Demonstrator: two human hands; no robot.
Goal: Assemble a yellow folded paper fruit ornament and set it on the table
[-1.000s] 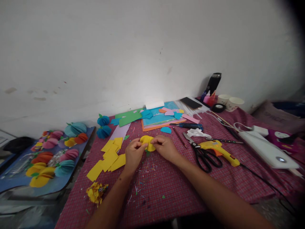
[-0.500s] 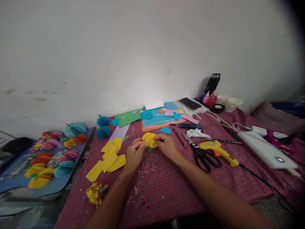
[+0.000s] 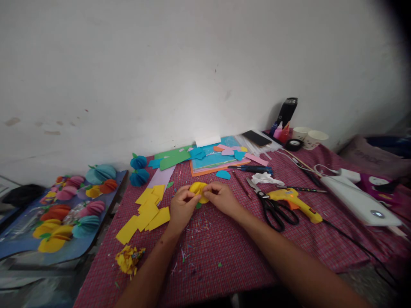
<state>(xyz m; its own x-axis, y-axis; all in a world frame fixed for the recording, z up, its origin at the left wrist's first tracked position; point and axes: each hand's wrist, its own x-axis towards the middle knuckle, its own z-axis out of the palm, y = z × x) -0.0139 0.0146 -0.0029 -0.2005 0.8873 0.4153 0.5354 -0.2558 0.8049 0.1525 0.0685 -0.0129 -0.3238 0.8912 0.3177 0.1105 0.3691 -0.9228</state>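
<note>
Between my two hands is a small yellow folded-paper ball, its layers fanned out. My left hand pinches its left side with thumb and fingertips. On the other side, my right hand grips it the same way, and the fingertips of both hands nearly meet in front. A bit of green paper shows just below the ball; whether it is attached I cannot tell. Yellow paper rectangles lie to the left of my left hand. Beyond them stand two blue paper pumpkins.
Black-handled scissors and a yellow glue gun lie to the right, its cord trailing off the edge. Coloured paper sheets are stacked at the back. A crumpled yellow paper clump sits front left. Finished paper pumpkins fill a blue side table.
My hands have drawn closer together around the yellow paper ball. It now looks turned and more covered by my fingers. The other things stay where they were.
</note>
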